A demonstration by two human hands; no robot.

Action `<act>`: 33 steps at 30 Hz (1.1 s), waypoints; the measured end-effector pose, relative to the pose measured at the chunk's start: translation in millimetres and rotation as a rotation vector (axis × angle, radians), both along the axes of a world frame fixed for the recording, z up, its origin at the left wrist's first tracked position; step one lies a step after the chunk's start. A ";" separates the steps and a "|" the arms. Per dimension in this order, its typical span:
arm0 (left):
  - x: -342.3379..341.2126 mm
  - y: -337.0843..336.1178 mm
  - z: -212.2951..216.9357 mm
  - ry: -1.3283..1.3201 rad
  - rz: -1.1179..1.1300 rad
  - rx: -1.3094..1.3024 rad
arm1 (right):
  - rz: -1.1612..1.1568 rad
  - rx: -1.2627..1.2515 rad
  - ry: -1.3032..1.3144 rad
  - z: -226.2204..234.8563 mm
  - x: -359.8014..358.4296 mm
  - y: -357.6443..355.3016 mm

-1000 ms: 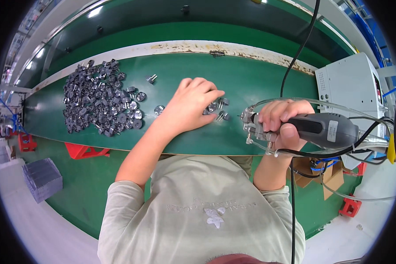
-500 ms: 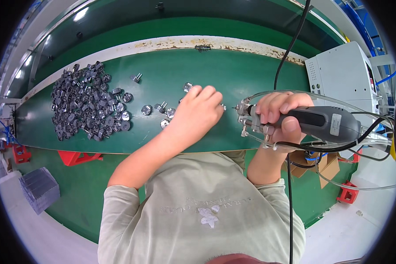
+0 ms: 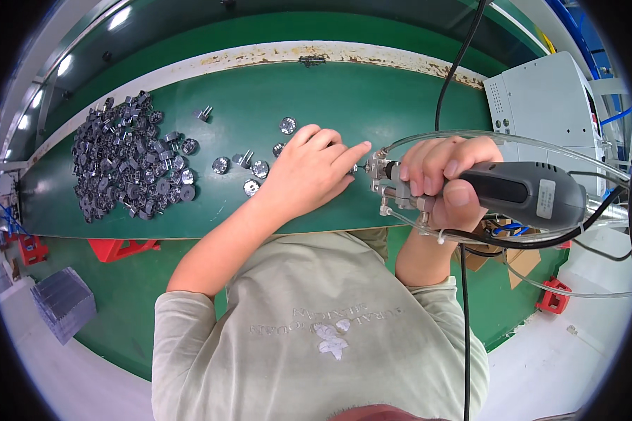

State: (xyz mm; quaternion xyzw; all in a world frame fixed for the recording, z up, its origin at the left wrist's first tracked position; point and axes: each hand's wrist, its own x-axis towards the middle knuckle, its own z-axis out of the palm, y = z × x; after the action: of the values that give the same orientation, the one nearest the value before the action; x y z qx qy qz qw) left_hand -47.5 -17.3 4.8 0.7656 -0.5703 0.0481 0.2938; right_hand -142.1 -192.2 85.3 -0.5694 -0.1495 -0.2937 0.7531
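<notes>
In my right hand (image 3: 446, 172) is a dark grey handheld power tool (image 3: 523, 193), its fingers and thumb wrapped round the body. A metal fitting (image 3: 386, 172) with clear hoses sits at the tool's front, pointing left. My left hand (image 3: 305, 175) is close to that tip, its index finger stretched toward the fitting and the others curled. Between its fingers and the tip a bit of a small shiny part (image 3: 354, 169) shows; the rest is hidden. Beside this hand lie several small round grey-and-metal parts (image 3: 251, 186), one with pins (image 3: 244, 158).
A big heap of the same parts (image 3: 130, 158) covers the left of the green bench (image 3: 372, 91). A white machine box (image 3: 541, 105) stands at the right end. A black cable (image 3: 456, 67) hangs across the bench. Red stools (image 3: 123, 250) and a cardboard box (image 3: 523, 266) are below.
My left index finger has stretched out to the right, up to the tool's tip. The right hand still grips the tool almost in place. The whole view has shifted slightly.
</notes>
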 end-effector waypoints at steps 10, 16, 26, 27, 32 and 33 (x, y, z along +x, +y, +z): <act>3.7 10.8 -4.3 0.078 0.002 -0.032 | 0.029 0.018 -0.032 -6.8 6.3 5.8; 5.3 12.6 -7.9 0.073 0.004 -0.017 | 0.008 0.015 -0.007 -5.6 7.6 9.8; 6.6 13.4 -9.2 0.076 0.007 -0.013 | -0.011 -0.010 0.020 -3.6 7.9 14.1; 6.5 13.5 -9.4 0.076 0.008 -0.012 | -0.008 -0.044 0.036 -2.5 7.5 14.2; 7.4 13.5 -8.9 0.081 0.011 -0.008 | 0.005 -0.130 0.069 2.4 6.6 14.5; 7.6 13.1 -9.4 0.080 0.011 -0.009 | 0.006 -0.137 0.069 2.2 6.5 14.2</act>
State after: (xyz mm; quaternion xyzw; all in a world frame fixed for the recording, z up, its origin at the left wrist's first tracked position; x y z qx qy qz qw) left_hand -39.9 -4.2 -4.7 0.7686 -0.5537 0.0217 0.3197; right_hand -135.6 -178.1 87.4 -0.6289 -0.1452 -0.2607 0.7179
